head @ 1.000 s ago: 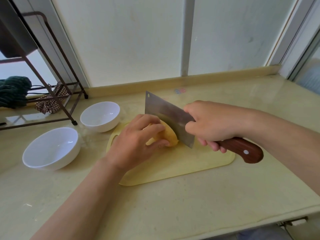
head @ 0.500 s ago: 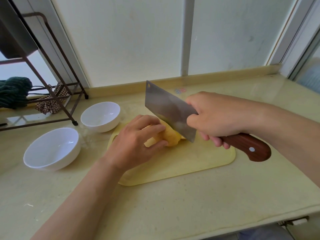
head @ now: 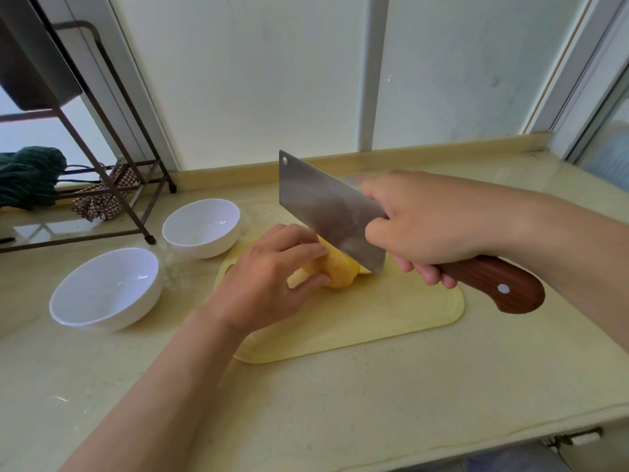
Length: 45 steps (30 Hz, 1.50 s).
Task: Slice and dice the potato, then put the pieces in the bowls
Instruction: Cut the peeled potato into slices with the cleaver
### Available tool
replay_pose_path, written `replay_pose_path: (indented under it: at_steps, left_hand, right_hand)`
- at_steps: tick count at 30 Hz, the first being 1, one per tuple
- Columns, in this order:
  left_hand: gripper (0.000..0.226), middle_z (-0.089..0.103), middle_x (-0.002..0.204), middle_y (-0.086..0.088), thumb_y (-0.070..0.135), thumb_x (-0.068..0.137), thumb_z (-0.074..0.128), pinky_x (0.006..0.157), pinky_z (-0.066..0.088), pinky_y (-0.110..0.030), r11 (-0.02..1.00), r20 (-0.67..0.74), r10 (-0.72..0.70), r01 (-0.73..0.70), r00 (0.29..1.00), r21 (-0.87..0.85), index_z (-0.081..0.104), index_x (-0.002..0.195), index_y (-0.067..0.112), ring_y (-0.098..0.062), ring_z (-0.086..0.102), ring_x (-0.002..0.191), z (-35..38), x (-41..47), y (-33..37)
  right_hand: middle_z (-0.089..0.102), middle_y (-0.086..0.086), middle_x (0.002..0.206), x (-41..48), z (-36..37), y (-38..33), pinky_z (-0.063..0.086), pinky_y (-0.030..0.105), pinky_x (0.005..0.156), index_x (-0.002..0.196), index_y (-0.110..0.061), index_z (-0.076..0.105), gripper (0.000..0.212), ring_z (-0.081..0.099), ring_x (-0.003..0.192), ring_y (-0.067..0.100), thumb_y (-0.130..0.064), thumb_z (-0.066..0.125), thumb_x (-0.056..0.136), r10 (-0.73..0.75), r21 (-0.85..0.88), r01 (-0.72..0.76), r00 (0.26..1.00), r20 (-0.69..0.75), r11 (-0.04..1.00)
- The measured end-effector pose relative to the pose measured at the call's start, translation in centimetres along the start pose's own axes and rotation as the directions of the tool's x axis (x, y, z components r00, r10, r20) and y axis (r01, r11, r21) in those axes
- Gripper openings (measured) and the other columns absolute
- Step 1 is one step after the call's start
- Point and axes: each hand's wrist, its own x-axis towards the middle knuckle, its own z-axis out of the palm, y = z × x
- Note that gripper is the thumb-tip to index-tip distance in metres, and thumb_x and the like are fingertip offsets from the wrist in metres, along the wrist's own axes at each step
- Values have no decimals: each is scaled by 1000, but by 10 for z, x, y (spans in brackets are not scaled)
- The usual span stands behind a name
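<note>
- Head view: my left hand (head: 265,284) lies on the potato (head: 337,270), its fingers (head: 299,247) curled over the top and the thumb pressed against the near side, pinning it down.
- The potato sits on the left part of the pale yellow cutting board (head: 374,318). It is peeled and yellow, and my hand covers its left end.
- My right hand (head: 425,226) is clenched round the cleaver (head: 326,206) where blade and handle meet. The brown wooden handle (head: 493,284) sticks out behind my palm, towards me and to the right.
- The blade slants down to the left and its edge meets the potato's right end, close to my left fingertips. I cannot tell how far it has bitten in.
- A small yellow bit shows just past the blade's lower corner. I cannot tell whether it is a cut slice.
- Two white bowls stand on the tabletop (head: 340,403), left of the board. The near bowl (head: 105,291) is well apart from the board, and the far bowl (head: 200,226) is just beside its back left corner. I see no pieces in either.
- A dark metal rack (head: 112,137) stands at the far left, with a checked cloth (head: 98,199) and a dark green cloth (head: 27,175) by its lower rails.
</note>
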Motion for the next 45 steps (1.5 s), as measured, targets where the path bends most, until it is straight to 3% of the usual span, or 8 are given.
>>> replay_pose_path:
  at_steps: [8,20,23,28,32,39,45]
  left_hand:
    - [29,65,107,-6,18,80,82,82,46,-28,1000,10,-8,8,1000,7,73,105,7,-25,60,93,0,1,0]
    - [29,64,107,-5,20,81,81,78,50,-35,1000,27,-2,2,1000,5,72,106,8,-25,60,91,-1,2,0]
    - [29,63,107,-4,21,81,81,77,50,-34,1000,37,-2,2,999,1,71,106,9,-25,59,90,-2,2,0]
    - [28,62,108,-2,21,82,80,76,49,-32,1000,48,-11,10,999,5,71,106,10,-23,58,90,-3,2,0]
    - [28,62,109,-2,21,82,80,76,50,-34,1000,50,-14,14,999,-7,71,107,10,-23,59,92,-2,2,0]
    - [29,63,109,-2,21,82,80,74,53,-41,1000,22,-18,19,1000,-20,71,107,10,-25,61,93,0,1,-1]
    - [27,64,106,-3,21,81,79,77,50,-32,998,-3,-47,47,999,-42,73,104,9,-23,61,92,0,0,-2]
  right_hand:
    - [69,25,64,-2,2,-2,54,34,41,105,5,57,26,61,43,32,-10,42,90,17,-37,-17,1000,-1,999]
    - [67,23,65,-11,0,-8,49,29,40,101,-1,52,16,55,37,26,-8,39,94,42,-76,-39,999,31,996]
    - [69,21,66,-14,0,-10,50,30,39,94,-11,48,9,58,40,26,-10,39,95,38,-106,-33,998,45,994]
    - [72,1,76,-17,7,-3,57,32,60,85,-18,64,24,67,62,18,-27,49,101,-3,-226,-7,999,-43,974]
    - [67,-2,82,-21,10,2,57,35,69,93,-20,62,14,66,72,19,-28,51,98,-31,-271,16,998,-52,962]
    - [66,-3,81,-26,13,3,57,35,70,95,-21,61,14,66,73,19,-29,50,99,-31,-274,12,997,-65,962]
    - [69,0,80,-18,15,-1,58,37,68,90,-19,62,19,65,67,19,-28,49,100,-37,-253,13,995,-92,967]
